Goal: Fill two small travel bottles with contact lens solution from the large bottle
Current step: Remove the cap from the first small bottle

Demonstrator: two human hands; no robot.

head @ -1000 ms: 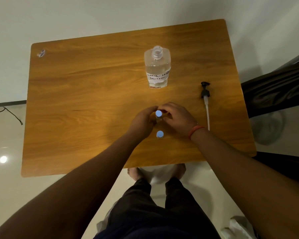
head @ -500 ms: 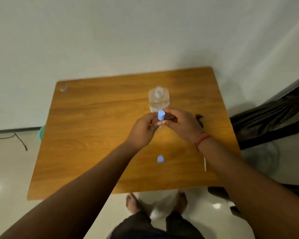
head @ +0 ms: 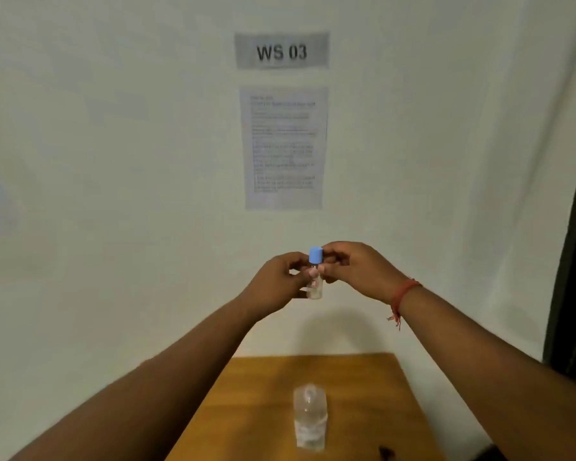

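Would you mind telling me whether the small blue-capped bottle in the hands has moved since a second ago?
Yes. The small bottle has risen off the table, now held well above the large bottle.

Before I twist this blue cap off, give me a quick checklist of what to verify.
1. Small travel bottle upright in the left hand: ok.
2. Right hand fingers on the blue cap: ok.
3. Cap on the bottle: ok, not yet off.
4. Large bottle upright on the wooden table, neck open: ok.
5. Second travel bottle in reach: cannot tell, out of view.
6. Small bottle's fill level: cannot tell, too blurred.
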